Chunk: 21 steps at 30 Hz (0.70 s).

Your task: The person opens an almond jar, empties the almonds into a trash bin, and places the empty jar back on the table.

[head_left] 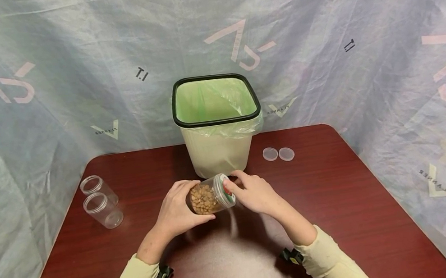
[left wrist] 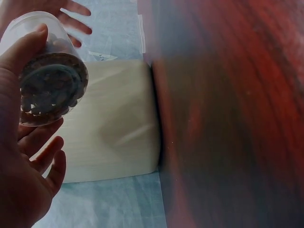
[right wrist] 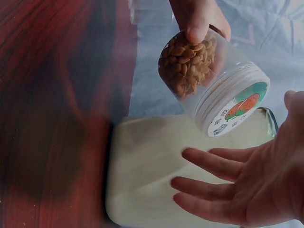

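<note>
A clear plastic jar [head_left: 205, 199], partly filled with brown almond-like nuts, is held tilted above the table by my left hand [head_left: 176, 211]. The left thumb and fingers wrap round the base end. Its lid [right wrist: 240, 109] faces right and bears a green and orange printed label. Beside that lid, my right hand [head_left: 256, 193] is spread with nothing in its grasp. In the right wrist view the right fingers [right wrist: 213, 164] extend below the lid, apart from it. The left wrist view shows the jar's round bottom [left wrist: 52, 88] up close.
A cream waste bin [head_left: 218, 151] with a black rim and green liner stands behind the hands. Two clear jars without lids, a rear one [head_left: 92, 184] and a front one [head_left: 102, 210], stand at the left. Two translucent discs [head_left: 270, 154] lie right of the bin.
</note>
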Available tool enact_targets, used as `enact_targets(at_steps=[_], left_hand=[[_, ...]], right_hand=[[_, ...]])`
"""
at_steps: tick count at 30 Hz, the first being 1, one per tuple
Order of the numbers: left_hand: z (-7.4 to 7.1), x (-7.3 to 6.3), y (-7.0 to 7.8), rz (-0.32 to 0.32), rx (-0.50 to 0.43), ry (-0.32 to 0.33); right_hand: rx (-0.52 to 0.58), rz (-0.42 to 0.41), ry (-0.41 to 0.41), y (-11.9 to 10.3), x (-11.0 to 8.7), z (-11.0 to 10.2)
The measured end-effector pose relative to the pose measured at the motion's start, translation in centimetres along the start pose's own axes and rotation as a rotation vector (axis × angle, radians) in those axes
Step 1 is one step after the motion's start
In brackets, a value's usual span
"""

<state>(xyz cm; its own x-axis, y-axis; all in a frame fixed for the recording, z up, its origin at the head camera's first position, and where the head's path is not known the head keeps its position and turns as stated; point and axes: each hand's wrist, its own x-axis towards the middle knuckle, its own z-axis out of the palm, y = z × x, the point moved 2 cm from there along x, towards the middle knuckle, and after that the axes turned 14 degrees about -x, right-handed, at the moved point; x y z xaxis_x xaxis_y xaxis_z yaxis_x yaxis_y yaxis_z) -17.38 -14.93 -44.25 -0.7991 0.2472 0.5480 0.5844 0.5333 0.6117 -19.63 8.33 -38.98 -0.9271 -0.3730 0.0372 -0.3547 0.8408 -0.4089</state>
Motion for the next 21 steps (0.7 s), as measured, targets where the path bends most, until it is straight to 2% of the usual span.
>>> enact_targets(at_steps=[4, 13, 17, 21], left_hand=[[0.08, -0.01, 0.04, -0.003, 0.001, -0.003], [0.24, 0.02, -0.04, 0.001, 0.015, -0.012], [0.24, 0.11, 0.04, 0.011, 0.022, -0.011], [0.14, 0.13, -0.02, 0.021, 0.021, -0.004]], right_hand=[[-0.060, 0.025, -0.037, -0.08, -0.06, 0.06], [-0.084, 0.063, -0.055, -0.02, 0.01, 0.21], [-0.056, 0.036, -0.057, 0.11, 0.08, 0.29], [0.029, -0.054, -0.061, 0.21, -0.01, 0.22]])
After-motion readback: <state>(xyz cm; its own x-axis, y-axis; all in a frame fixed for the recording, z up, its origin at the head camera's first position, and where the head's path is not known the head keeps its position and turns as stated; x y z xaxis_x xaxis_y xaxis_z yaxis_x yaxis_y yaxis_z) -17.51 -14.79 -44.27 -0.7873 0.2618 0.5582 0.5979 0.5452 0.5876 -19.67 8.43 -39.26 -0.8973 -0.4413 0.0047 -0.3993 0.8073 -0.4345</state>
